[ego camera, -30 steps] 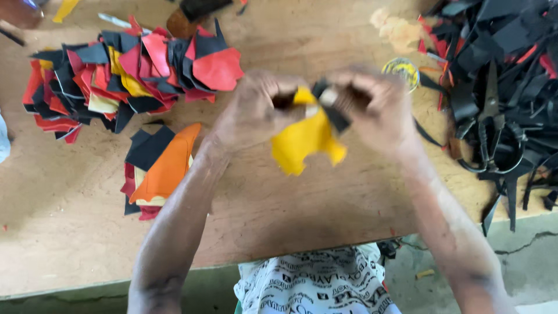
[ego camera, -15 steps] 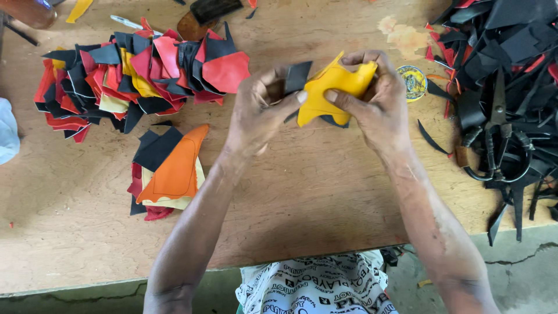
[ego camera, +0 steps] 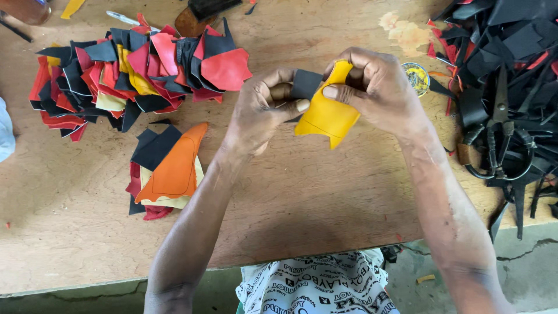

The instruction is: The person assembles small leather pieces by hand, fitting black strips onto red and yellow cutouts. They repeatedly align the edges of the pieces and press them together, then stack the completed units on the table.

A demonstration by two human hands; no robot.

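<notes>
Closest to the person, both arms reach out over the wooden tabletop [ego camera: 302,197]. The left hand [ego camera: 261,110] and the right hand [ego camera: 378,87] meet above the middle of the tabletop, and together they hold a yellow piece [ego camera: 328,113] and a black piece [ego camera: 305,83] pressed against each other.

A moment ago the yellow piece was spread flat and wide between the hands, with the black piece peeking out at its upper left. Now the yellow piece hangs down and the black piece sits at its top left, with the left thumb pressed on the join. So the two pieces look like they are being lined up or stuck together.

The yellow piece runs up and down the picture. Its narrow top is pinched in the right hand, and its wide end points down toward the person. Both hands are closed tight on the pieces.

Left of the yellow piece lies a small stack with an orange piece [ego camera: 174,166] on top. Farther away and left is a big pile of red, black and yellow pieces [ego camera: 133,70]. To the right are black scraps [ego camera: 511,40] and scissors [ego camera: 500,134].
</notes>
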